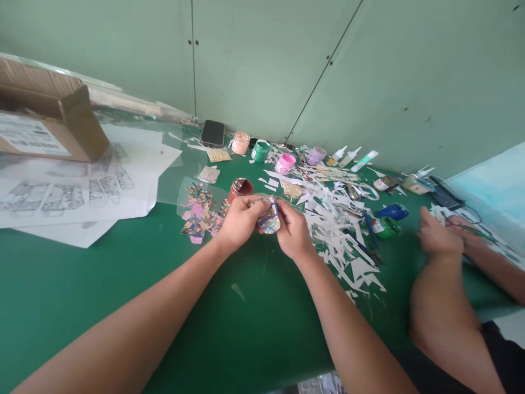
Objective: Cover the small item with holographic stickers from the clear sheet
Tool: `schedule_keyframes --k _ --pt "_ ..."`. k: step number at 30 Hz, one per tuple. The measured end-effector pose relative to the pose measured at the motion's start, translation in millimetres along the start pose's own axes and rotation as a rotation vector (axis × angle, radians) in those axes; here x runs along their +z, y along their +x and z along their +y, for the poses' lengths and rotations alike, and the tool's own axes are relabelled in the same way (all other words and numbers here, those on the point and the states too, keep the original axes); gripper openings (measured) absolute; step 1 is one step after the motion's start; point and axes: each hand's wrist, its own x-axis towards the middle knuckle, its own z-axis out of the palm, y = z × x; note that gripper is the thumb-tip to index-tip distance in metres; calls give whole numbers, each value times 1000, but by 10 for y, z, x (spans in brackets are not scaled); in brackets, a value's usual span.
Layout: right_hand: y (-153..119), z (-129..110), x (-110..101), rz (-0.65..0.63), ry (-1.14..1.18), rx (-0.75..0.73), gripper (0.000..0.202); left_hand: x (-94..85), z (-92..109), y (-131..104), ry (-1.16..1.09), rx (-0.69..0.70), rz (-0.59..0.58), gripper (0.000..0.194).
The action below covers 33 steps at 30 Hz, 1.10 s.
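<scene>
Patterned piece (pixel 269 221) over green table (pixel 262 328); white scraps (pixel 330 230); green wall (pixel 262 54), 2 seams (pixel 194 71).

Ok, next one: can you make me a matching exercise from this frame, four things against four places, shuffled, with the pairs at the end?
1. patterned piece
2. cardboard box
3. white paper scraps
4. reddish-brown jar

A. at the far left
B. just beyond the left hand
C. scattered right of the right hand
D. held between both hands

Pairs: 1-D, 2-A, 3-C, 4-B
</scene>
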Motion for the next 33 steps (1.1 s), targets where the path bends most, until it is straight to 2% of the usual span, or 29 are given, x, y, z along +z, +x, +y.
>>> schedule_keyframes --k 11,15,20,27,33 --pt "-39 13 46 50 -178 -1 38 46 37 -26 -115 -110 -63 36" --pt "-41 10 56 47 -201 -25 37 -6 41 0 -52 -84 -94 33" --pt "-44 12 104 59 -178 -57 34 0 11 29 -70 -53 -47 37" --pt "-64 -80 149 115 -224 37 32 102 10 -32 -90 45 -42 40" --pt "-74 -91 199 130 -221 71 31 110 -10 -47 -51 117 -7 42"
